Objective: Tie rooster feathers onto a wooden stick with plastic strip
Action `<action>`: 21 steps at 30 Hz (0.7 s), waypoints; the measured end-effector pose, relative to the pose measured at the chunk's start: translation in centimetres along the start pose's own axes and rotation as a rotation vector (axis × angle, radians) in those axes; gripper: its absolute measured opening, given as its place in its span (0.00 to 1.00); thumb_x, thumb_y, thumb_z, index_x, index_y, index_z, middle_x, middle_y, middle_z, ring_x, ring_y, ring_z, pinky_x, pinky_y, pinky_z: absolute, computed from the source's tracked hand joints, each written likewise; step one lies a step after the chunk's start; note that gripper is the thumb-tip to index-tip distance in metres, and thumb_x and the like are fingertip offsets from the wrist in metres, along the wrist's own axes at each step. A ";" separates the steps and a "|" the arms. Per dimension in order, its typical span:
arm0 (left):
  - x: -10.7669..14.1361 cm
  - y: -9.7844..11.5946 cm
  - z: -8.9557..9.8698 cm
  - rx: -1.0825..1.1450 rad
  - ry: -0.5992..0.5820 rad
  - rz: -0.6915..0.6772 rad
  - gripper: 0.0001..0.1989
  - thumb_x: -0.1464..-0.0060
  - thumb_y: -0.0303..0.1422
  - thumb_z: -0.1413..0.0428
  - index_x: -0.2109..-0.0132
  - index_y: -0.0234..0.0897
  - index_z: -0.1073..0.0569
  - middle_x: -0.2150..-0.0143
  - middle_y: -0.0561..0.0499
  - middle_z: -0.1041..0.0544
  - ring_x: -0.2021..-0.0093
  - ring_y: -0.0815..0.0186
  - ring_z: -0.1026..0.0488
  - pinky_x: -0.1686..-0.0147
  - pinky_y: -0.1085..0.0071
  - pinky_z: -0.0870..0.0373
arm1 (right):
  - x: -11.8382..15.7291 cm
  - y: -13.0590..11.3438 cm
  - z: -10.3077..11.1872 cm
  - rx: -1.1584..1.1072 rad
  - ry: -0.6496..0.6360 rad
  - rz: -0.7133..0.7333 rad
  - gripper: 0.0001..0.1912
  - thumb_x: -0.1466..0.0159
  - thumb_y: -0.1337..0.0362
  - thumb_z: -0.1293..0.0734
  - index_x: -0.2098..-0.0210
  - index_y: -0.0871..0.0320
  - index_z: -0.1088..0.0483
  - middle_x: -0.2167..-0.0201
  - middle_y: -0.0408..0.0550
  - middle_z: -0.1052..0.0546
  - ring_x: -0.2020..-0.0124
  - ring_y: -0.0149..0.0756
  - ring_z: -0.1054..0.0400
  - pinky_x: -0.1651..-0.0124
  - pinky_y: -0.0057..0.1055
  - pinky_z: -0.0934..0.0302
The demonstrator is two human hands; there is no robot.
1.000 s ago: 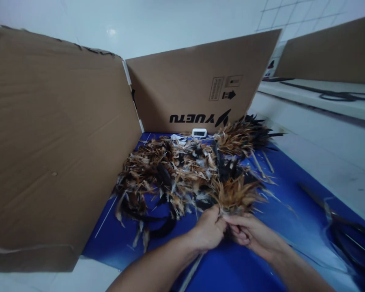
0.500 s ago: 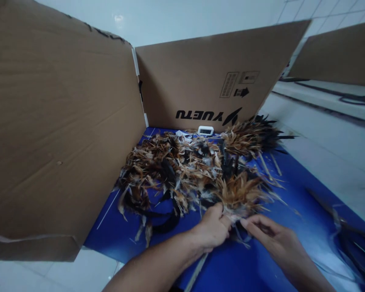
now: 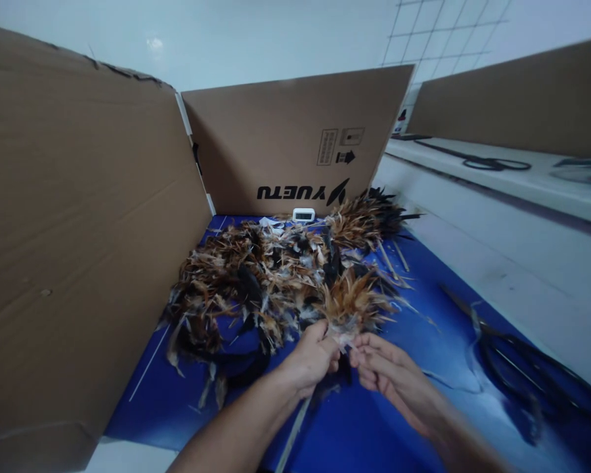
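Note:
My left hand [image 3: 314, 355] is closed around the stick [image 3: 293, 433] of a feather duster [image 3: 354, 302], just below its brown feathers. The lower part of the stick runs out under my left wrist toward the near edge of the view. My right hand [image 3: 387, 368] is closed in a pinch at the pale, downy base of the feathers, its fingertips close to my left fingers. What sits between those fingertips is too small to make out. A wide heap of loose brown and black feathers [image 3: 276, 263] spreads beyond my hands.
Large black-handled scissors [image 3: 517, 355] lie at the right on the blue table [image 3: 374, 433], a thin cord beside them. Another feather bundle [image 3: 369, 217] and a small white digital display [image 3: 304, 215] are at the back. Cardboard panels stand at the left [image 3: 88, 236] and back [image 3: 276, 144].
The camera view has turned right, so everything sits further left. My right fingers have closed in against the feather base; my left hand keeps its hold on the stick.

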State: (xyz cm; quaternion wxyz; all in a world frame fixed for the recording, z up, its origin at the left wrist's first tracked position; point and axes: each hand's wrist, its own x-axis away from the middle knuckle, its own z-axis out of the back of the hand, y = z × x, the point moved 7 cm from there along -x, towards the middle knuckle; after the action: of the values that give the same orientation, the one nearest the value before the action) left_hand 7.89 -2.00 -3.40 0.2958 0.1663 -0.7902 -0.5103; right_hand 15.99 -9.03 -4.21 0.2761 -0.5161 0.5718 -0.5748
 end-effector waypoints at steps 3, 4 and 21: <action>0.0 -0.2 0.1 -0.009 0.009 0.024 0.12 0.58 0.35 0.48 0.64 0.34 0.36 0.76 0.57 0.41 0.79 0.77 0.47 0.81 0.79 0.53 | 0.1 0.0 0.5 0.044 0.098 -0.019 0.12 0.47 0.56 0.32 0.72 0.59 0.35 0.83 0.35 0.43 0.84 0.21 0.55 0.82 0.22 0.60; 0.0 -0.2 0.0 -0.013 0.003 0.028 0.13 0.58 0.35 0.48 0.64 0.34 0.36 0.75 0.57 0.41 0.78 0.77 0.47 0.81 0.79 0.52 | 0.1 -0.1 0.7 0.089 0.129 -0.009 0.13 0.47 0.55 0.32 0.74 0.59 0.35 0.84 0.35 0.45 0.84 0.21 0.57 0.82 0.23 0.62; 0.4 0.9 -0.3 -0.642 0.126 -0.375 0.12 0.47 0.26 0.57 0.56 0.34 0.34 0.58 0.43 0.29 0.56 0.62 0.34 0.53 0.65 0.39 | -0.2 -1.7 1.4 0.580 0.510 0.267 0.12 0.51 0.58 0.35 0.84 0.59 0.33 0.88 0.37 0.44 0.83 0.26 0.54 0.80 0.25 0.57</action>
State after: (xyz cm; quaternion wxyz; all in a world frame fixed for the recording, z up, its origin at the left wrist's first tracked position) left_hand 7.84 -2.01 -2.35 0.2825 0.2379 -0.5260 -0.7661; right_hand 17.79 -9.08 -2.94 0.3317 -0.1788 0.4980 -0.7810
